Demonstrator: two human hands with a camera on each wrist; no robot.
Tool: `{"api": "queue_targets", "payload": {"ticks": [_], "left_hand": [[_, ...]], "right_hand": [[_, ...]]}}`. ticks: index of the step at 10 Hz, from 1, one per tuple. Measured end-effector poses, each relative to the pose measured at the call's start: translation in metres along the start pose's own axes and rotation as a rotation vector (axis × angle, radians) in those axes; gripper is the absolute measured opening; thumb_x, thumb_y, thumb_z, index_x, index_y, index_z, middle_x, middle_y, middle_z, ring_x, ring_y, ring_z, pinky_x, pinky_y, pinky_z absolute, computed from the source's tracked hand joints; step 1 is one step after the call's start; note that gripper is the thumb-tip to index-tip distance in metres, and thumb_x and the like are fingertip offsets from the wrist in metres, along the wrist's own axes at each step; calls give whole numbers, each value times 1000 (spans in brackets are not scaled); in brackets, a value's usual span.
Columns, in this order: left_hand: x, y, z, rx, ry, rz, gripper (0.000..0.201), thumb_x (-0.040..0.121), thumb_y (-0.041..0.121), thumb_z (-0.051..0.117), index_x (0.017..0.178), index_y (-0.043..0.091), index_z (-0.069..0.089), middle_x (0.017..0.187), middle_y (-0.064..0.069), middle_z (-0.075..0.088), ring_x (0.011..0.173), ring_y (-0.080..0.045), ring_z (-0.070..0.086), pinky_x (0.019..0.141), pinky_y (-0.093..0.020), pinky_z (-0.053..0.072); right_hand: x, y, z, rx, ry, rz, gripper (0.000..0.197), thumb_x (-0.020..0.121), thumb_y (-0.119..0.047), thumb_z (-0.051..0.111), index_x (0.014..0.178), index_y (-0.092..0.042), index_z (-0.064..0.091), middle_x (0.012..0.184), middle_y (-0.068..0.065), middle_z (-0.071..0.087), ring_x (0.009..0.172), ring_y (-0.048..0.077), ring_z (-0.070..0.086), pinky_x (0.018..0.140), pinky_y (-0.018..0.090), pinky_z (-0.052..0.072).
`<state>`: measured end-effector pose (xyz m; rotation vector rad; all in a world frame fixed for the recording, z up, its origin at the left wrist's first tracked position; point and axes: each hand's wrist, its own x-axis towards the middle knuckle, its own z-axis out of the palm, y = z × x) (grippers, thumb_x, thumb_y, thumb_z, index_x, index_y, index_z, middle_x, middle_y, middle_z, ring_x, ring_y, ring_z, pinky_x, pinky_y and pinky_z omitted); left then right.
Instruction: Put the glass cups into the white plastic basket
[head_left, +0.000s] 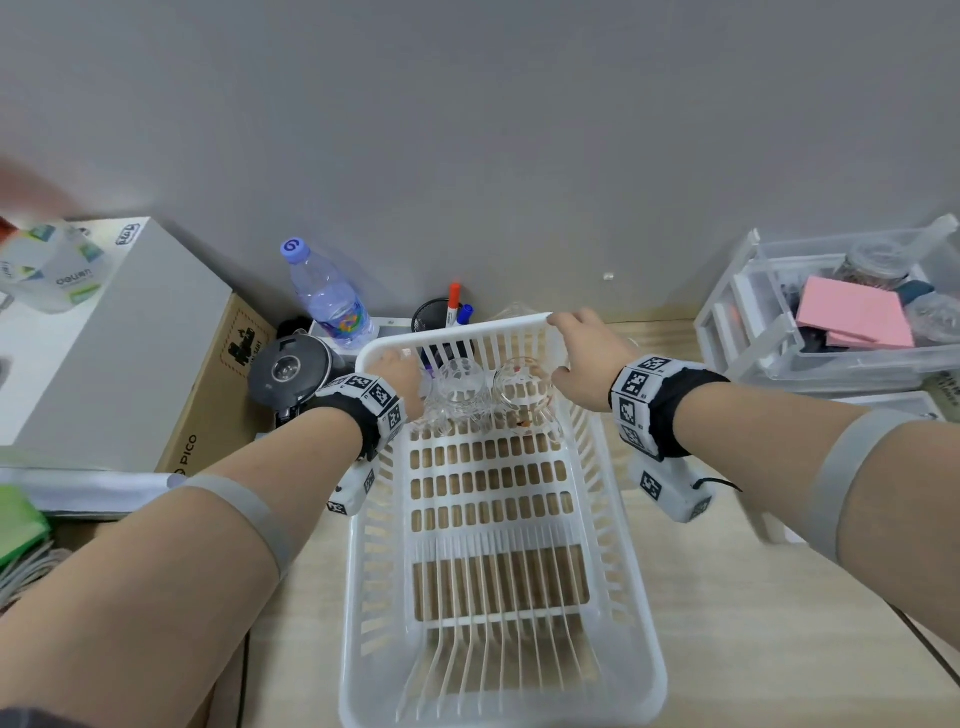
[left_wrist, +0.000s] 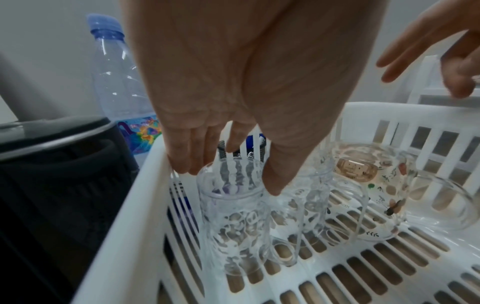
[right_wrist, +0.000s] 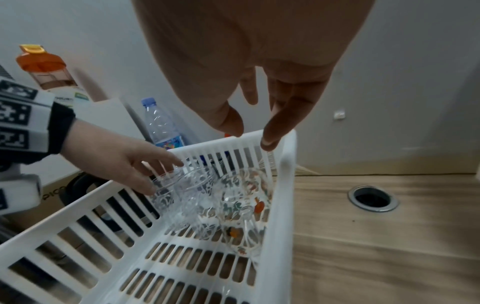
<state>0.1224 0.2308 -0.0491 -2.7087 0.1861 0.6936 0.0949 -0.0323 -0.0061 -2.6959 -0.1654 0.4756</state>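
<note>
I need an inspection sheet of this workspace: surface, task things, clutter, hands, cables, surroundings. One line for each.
Surface: wooden desk with a grommet hole.
Job's things: white basket; three glass cups upright at its far end, one printed.
Clutter: water bottle, pen cup, PICO box, clear bin.
Hands: left hand touches a clear cup's rim; right hand open over the basket corner.
Cables: one from the right wrist camera.
Surroundings: grey wall.

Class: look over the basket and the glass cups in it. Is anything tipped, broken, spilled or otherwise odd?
Nothing stands out. The three cups stand upright at the basket's far end, with no visible cracks or spill.
</note>
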Motion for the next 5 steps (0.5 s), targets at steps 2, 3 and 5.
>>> {"api": "queue_targets", "payload": {"ticks": [2, 3, 5], "left_hand": [[6, 1, 4, 66, 9, 26, 61, 89, 16, 63, 145, 7, 39, 133, -10, 56, 126, -28, 52, 107, -40, 44], [3, 2, 2, 25, 5, 21, 62, 88, 13, 65, 144, 8, 40, 131, -9, 58, 126, -27, 51, 106, -39, 45], [-12, -1, -6, -164, 79, -27, 67, 87, 24, 64, 146, 8, 37, 131, -14, 50, 120, -30, 53, 99, -39, 49]], "right_hand": [[-11, 15, -3, 12, 18, 16, 68, 91, -17, 56, 153, -20, 28, 150, 6, 35, 107, 30, 62, 84, 44, 56], [-15, 22, 3, 12, 16, 23, 69, 91, -17, 56, 154, -19, 27, 150, 7, 35, 111, 31, 59, 87, 43, 54], [-23, 28, 1, 29, 8, 7, 63, 92, -20, 54, 151, -18, 33, 146, 8, 41, 116, 31, 56, 90, 43, 53]]}}
